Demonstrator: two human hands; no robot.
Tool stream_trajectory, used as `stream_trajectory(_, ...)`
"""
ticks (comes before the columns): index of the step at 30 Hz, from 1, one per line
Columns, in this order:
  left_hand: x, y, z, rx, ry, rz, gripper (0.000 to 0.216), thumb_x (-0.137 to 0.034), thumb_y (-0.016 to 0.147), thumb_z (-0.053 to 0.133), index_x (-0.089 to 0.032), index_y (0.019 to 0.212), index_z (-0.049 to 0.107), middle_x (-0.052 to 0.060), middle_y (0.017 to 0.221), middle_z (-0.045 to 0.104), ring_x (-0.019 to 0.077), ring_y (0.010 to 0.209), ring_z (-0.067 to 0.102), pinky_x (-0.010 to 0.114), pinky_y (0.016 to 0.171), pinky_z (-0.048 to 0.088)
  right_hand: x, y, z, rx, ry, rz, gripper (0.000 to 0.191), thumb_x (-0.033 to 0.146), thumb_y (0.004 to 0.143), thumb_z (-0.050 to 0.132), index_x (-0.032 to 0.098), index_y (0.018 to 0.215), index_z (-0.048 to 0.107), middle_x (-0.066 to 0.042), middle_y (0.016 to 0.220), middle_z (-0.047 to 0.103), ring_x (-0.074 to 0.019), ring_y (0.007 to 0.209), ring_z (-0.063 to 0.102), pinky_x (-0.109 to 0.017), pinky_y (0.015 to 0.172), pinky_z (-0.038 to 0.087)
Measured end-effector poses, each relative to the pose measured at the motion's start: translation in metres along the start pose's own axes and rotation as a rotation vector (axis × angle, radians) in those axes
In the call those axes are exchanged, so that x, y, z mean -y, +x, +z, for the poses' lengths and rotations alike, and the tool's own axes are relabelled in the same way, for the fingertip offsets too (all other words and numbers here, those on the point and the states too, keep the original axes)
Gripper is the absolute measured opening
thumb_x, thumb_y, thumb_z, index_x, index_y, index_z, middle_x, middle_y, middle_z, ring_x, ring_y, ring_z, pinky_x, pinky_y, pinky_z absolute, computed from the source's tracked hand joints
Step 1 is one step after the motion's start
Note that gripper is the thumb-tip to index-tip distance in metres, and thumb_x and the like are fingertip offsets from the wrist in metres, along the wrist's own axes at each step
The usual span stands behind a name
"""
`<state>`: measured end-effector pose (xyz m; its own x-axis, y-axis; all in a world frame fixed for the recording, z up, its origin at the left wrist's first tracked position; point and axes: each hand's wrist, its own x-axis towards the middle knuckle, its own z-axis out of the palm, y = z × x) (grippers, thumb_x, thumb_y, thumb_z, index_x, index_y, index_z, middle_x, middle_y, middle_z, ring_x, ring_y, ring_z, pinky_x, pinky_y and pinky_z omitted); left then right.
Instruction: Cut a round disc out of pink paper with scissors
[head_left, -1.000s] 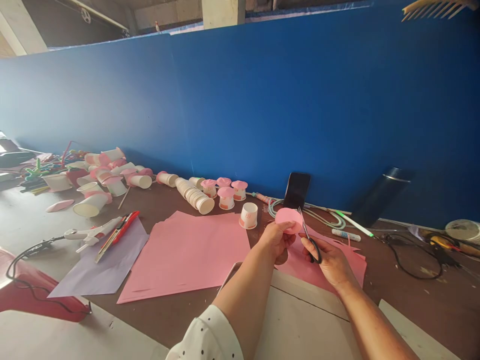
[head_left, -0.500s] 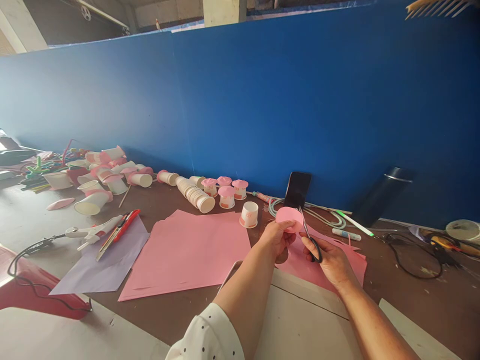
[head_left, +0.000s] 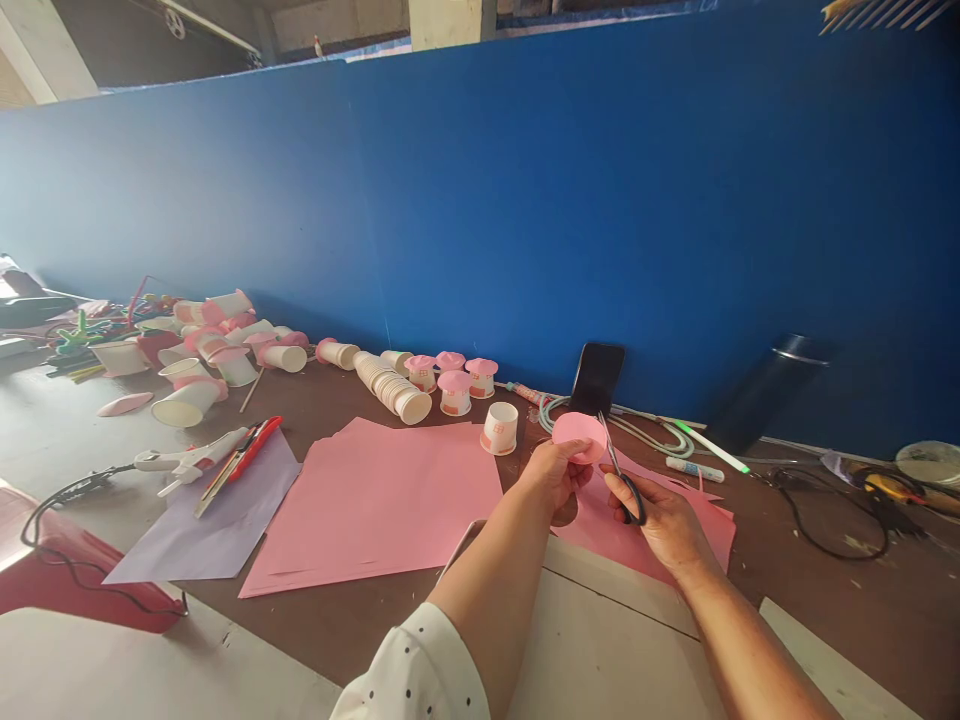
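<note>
A round pink paper disc (head_left: 579,432) is pinched in my left hand (head_left: 559,474), thumb on top. My right hand (head_left: 655,512) is closed around the black handles of a pair of scissors (head_left: 632,494). Their blades point up and away, against the right edge of the disc. Below both hands lies a cut pink sheet (head_left: 600,520) with a rounded notch. To the left stands a white paper cup (head_left: 499,428) with a pink window and band. Several small cups with pink paper roofs (head_left: 454,392) stand behind it.
Pink sheets (head_left: 382,500) lie left of my arm. A red utility knife (head_left: 238,464) and a white glue gun (head_left: 191,462) rest on purple paper. A phone (head_left: 598,378) leans on the blue partition (head_left: 600,200), near a dark bottle (head_left: 772,395). Stacked cups (head_left: 391,388) lie sideways.
Almost nothing differs. The view has shifted very slightly, while both hands, the disc and the scissors keep nearly the same position.
</note>
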<state>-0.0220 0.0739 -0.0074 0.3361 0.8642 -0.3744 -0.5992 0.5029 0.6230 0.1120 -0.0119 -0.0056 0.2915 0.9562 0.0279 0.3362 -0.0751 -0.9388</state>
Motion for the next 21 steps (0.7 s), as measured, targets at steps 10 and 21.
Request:
stream_trajectory(10, -0.0008, -0.0018, 0.0011, 0.003, -0.006, 0.004, 0.025, -0.012, 0.071, 0.085, -0.014, 0.088, 0.066, 0.006, 0.079, 0.068, 0.0105, 0.063, 0.059, 0.022, 0.063, 0.049, -0.0002, 0.0013, 0.0008, -0.004, -0.018, 0.001, 0.05, 0.073, 0.068, 0.075, 0.024, 0.076, 0.08, -0.001, 0.064, 0.067, -0.0219, 0.067, 0.062, -0.032, 0.069, 0.052)
stream_trajectory(21, 0.0004, 0.0012, 0.0002, 0.012, 0.045, 0.034, 0.029, -0.013, 0.07, 0.086, -0.015, 0.091, 0.066, 0.007, 0.086, 0.068, 0.0126, 0.07, 0.06, 0.022, 0.061, 0.048, 0.0019, -0.0012, -0.0008, 0.003, -0.025, 0.02, 0.05, 0.073, 0.07, 0.074, 0.024, 0.061, 0.074, -0.002, 0.066, 0.068, -0.0204, 0.067, 0.062, -0.03, 0.069, 0.052)
